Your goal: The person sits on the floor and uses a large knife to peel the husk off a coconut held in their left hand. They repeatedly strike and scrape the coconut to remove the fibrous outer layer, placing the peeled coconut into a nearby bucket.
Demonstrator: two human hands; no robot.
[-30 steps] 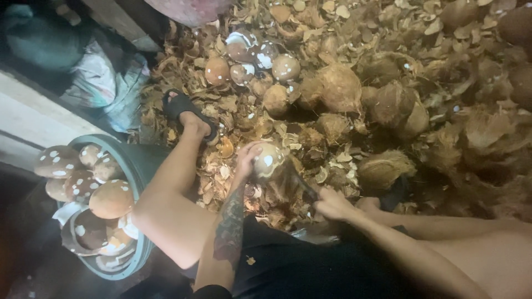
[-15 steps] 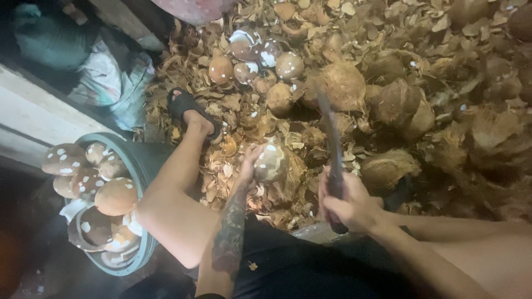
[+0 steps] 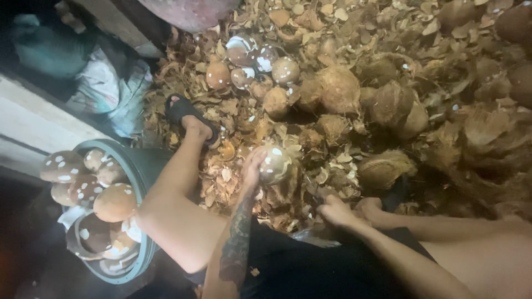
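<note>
My left hand (image 3: pixel 253 168) grips a partly peeled brown coconut (image 3: pixel 275 164) with white patches and steadies it on a heap of shell chips. My right hand (image 3: pixel 334 211) is closed around the handle of a dark chopping knife (image 3: pixel 311 192). The blade points down-left at the base of the coconut and is hard to make out against the chips. Both forearms reach in from the bottom edge, over my dark shorts.
A teal tub (image 3: pixel 145 166) at the left holds several peeled coconuts. More peeled ones (image 3: pixel 244 52) lie at the top, and rough brown coconuts (image 3: pixel 388 105) are heaped on the right. My sandalled foot (image 3: pixel 188 117) rests on the shell litter. A crumpled sack (image 3: pixel 105 83) lies far left.
Half a second ago the knife was raised upright above my right hand; it has now swung down beside the coconut. My left hand has kept hold of the coconut.
</note>
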